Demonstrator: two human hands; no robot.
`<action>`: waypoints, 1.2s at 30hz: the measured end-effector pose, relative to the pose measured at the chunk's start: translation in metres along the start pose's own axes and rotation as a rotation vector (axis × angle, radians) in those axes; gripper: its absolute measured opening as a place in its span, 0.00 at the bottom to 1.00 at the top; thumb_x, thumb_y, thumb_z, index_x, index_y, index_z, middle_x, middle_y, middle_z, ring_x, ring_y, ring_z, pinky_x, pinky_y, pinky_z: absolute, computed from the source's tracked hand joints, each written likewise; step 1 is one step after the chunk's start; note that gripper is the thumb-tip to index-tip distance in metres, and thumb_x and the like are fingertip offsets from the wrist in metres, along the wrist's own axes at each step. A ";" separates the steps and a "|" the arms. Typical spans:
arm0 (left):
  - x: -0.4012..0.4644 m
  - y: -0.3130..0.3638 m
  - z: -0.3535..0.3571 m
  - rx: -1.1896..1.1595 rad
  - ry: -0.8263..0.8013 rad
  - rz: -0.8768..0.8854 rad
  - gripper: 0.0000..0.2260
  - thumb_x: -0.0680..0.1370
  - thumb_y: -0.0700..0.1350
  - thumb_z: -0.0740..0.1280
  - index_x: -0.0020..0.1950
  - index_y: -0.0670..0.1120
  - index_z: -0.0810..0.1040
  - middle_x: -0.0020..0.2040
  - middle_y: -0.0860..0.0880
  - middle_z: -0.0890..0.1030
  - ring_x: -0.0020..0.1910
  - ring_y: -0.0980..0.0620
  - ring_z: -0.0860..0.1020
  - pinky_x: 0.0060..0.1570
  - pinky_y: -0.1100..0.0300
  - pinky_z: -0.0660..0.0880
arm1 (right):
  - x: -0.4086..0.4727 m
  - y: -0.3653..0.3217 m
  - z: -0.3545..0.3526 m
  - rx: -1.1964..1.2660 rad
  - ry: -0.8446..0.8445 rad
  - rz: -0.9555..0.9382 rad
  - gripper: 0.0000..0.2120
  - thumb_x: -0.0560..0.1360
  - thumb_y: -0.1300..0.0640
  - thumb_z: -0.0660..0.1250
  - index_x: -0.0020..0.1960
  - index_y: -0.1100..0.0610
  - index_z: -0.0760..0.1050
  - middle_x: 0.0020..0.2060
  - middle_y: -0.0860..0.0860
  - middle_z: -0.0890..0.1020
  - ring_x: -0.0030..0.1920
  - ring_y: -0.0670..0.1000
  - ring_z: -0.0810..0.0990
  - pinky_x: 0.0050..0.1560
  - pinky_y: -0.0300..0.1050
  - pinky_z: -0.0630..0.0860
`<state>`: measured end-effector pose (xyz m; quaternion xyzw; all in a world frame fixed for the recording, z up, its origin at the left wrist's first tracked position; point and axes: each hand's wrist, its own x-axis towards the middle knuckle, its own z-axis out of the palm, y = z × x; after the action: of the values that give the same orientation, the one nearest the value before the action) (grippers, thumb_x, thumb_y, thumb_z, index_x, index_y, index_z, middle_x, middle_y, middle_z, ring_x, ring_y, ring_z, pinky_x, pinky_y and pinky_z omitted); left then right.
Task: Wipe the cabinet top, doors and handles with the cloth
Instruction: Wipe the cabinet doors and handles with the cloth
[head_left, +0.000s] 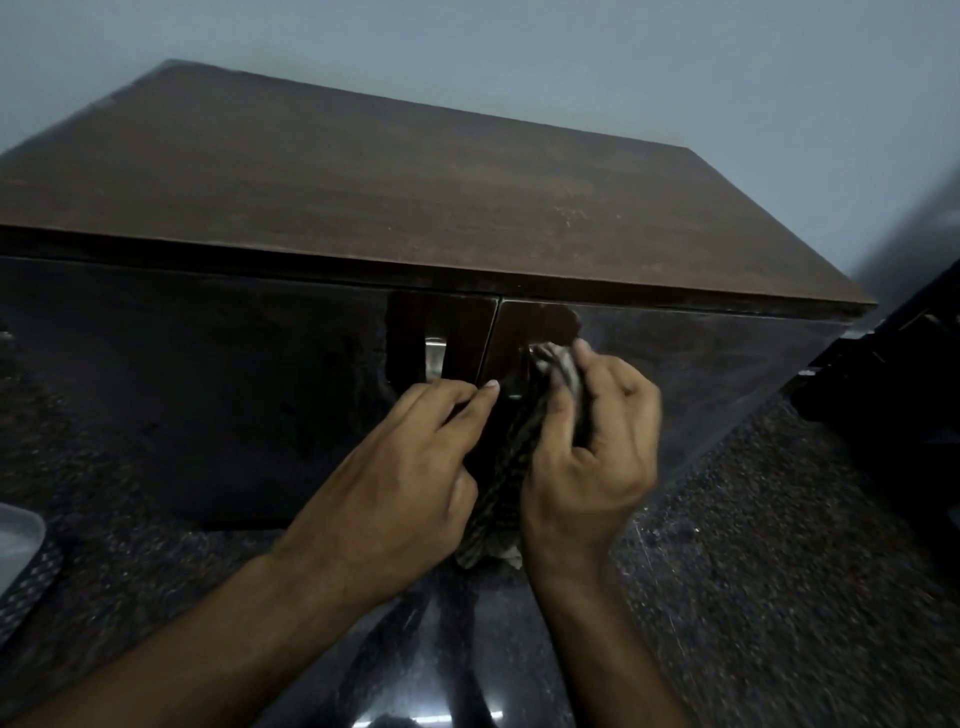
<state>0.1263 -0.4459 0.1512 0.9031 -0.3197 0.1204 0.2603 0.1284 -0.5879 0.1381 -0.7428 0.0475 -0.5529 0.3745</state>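
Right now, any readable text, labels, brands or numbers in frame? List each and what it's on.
None readable.
Cabinet top: bare wood grain, no label.
Doors: glossy dark, unmarked.
Handle: plain metal.
Cloth held in the right hand: only a woven pattern.
Left hand: holds nothing printed.

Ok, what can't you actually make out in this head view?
- Right door handle: head view, covered by the cloth and right hand.
- Left handle: lower end hidden behind the left hand.
- Cloth: its middle is hidden between the hands; its pattern is blurred.
- Pale object at the left edge: cut off by the frame, unidentifiable.
- Dark object at right: blurred and cut off.
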 end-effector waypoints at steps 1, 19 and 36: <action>0.000 0.000 0.000 0.000 -0.004 0.001 0.29 0.75 0.39 0.64 0.76 0.43 0.65 0.66 0.51 0.70 0.66 0.58 0.68 0.63 0.68 0.68 | -0.001 -0.001 0.004 0.000 -0.028 -0.011 0.12 0.75 0.70 0.73 0.58 0.69 0.81 0.50 0.60 0.78 0.54 0.44 0.77 0.56 0.32 0.74; -0.003 0.003 -0.011 -0.021 0.071 -0.060 0.26 0.73 0.38 0.62 0.71 0.40 0.72 0.61 0.51 0.75 0.62 0.56 0.72 0.65 0.75 0.62 | -0.013 -0.006 0.017 -0.340 -0.150 -0.138 0.02 0.74 0.62 0.73 0.44 0.61 0.82 0.38 0.54 0.78 0.41 0.54 0.73 0.34 0.48 0.72; -0.008 -0.004 -0.013 -0.012 0.006 -0.058 0.27 0.73 0.37 0.63 0.73 0.41 0.70 0.62 0.51 0.73 0.64 0.57 0.70 0.65 0.76 0.60 | -0.021 0.004 0.023 -0.471 -0.087 -0.187 0.02 0.72 0.57 0.75 0.43 0.54 0.84 0.34 0.48 0.79 0.41 0.53 0.76 0.49 0.53 0.61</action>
<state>0.1221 -0.4319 0.1569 0.9100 -0.2931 0.1137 0.2702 0.1411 -0.5694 0.1167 -0.8338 0.0897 -0.5264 0.1402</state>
